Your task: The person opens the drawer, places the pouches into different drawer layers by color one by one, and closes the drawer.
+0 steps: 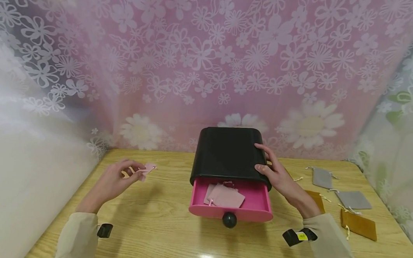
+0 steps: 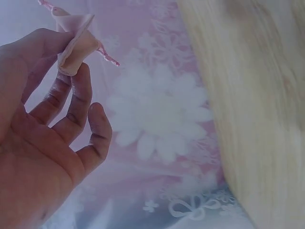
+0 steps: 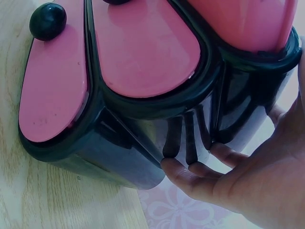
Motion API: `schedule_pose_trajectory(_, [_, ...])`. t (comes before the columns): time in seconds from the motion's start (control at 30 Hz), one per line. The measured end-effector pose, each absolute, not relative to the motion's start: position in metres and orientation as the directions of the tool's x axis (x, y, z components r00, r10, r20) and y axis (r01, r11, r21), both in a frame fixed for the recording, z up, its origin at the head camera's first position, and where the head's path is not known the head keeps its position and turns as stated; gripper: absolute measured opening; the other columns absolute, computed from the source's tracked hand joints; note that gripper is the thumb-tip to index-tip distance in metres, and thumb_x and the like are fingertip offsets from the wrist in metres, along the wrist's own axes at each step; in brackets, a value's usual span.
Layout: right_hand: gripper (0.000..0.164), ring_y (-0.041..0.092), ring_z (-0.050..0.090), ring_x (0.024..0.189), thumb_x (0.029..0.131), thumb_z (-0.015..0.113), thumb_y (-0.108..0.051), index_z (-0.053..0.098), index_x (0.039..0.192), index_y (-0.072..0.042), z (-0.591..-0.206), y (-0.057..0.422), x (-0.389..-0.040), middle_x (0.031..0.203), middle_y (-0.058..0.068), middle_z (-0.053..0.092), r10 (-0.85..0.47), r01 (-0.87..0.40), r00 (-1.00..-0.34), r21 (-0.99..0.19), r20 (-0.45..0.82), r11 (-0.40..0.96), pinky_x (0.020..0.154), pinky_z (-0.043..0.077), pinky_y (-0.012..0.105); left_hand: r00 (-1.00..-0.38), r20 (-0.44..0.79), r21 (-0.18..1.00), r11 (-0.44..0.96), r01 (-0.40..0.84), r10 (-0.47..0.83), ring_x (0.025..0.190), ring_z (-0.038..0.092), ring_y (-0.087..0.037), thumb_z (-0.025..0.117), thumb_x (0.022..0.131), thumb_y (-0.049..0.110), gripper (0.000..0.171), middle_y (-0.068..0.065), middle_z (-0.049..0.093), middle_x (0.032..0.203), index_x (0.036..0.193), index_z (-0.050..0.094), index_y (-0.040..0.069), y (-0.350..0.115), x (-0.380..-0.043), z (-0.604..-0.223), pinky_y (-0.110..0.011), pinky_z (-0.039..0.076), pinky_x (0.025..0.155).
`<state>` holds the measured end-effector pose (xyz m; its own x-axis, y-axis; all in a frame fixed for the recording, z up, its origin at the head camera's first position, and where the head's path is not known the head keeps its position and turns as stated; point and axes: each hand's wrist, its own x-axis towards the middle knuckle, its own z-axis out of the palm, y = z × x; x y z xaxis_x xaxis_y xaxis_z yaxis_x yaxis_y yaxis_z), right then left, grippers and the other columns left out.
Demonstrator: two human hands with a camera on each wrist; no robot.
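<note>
My left hand (image 1: 114,178) is raised over the left side of the table, pinching a small pink drawstring pouch (image 1: 147,170) between thumb and fingertips. In the left wrist view the pouch (image 2: 75,40) is folded, and its pink cords stick out. My right hand (image 1: 277,175) rests against the right side of a black drawer unit (image 1: 230,151), thumb and index finger on its top edge. Other fingers touch the side wall in the right wrist view. The unit's top pink drawer (image 1: 257,200) is pulled out, with several pink pouches (image 1: 225,196) lying inside.
Two lower pink drawers (image 3: 147,52) with black knobs are closed. On the table (image 1: 166,228) to the right lie grey pouches (image 1: 354,200) and mustard pouches (image 1: 359,225) with pale cords. A flowered curtain (image 1: 209,67) hangs behind the table.
</note>
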<state>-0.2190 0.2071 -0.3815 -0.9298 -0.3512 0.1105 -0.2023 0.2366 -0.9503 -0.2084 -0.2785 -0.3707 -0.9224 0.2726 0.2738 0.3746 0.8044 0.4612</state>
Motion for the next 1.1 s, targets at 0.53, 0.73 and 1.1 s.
schedule_pose_trajectory(0.53, [0.064,0.045,0.050,0.131,0.108,0.046,-0.024,0.013,0.164,-0.025,-0.381,0.207,-0.220,0.152,0.026,0.030,-0.353,-0.202,-0.929,-0.951,0.110,0.235,0.088,0.054,0.025,-0.881,0.355,0.451,0.767,0.455,0.314,0.083,0.060,-0.008,0.072,0.097,0.023,0.012,0.008,0.066,0.096,0.108,0.076,0.027,-0.246,-0.195,-0.347,-0.027,0.049,0.068])
schedule_pose_trajectory(0.73, [0.065,0.046,0.049,0.132,0.109,0.046,-0.024,0.013,0.164,-0.025,-0.380,0.207,-0.219,0.153,0.026,0.028,-0.355,-0.200,-0.928,-0.952,0.109,0.232,0.089,0.054,0.026,-0.833,0.429,0.427,0.735,0.527,0.348,0.080,0.058,-0.004,0.075,0.094,0.019,0.015,0.011,0.067,0.094,0.106,0.076,0.028,-0.236,-0.192,-0.343,-0.029,0.052,0.072])
schedule_pose_trajectory(1.1, [0.064,0.046,0.049,0.132,0.108,0.046,-0.024,0.014,0.164,-0.025,-0.381,0.206,-0.220,0.153,0.027,0.029,-0.358,-0.198,-0.927,-0.954,0.108,0.223,0.087,0.055,0.025,-0.768,0.494,0.418,0.663,0.621,0.407,0.080,0.056,-0.001,0.078,0.091,0.014,0.021,0.016,0.065,0.096,0.105,0.076,0.029,-0.218,-0.187,-0.335,-0.025,0.047,0.072])
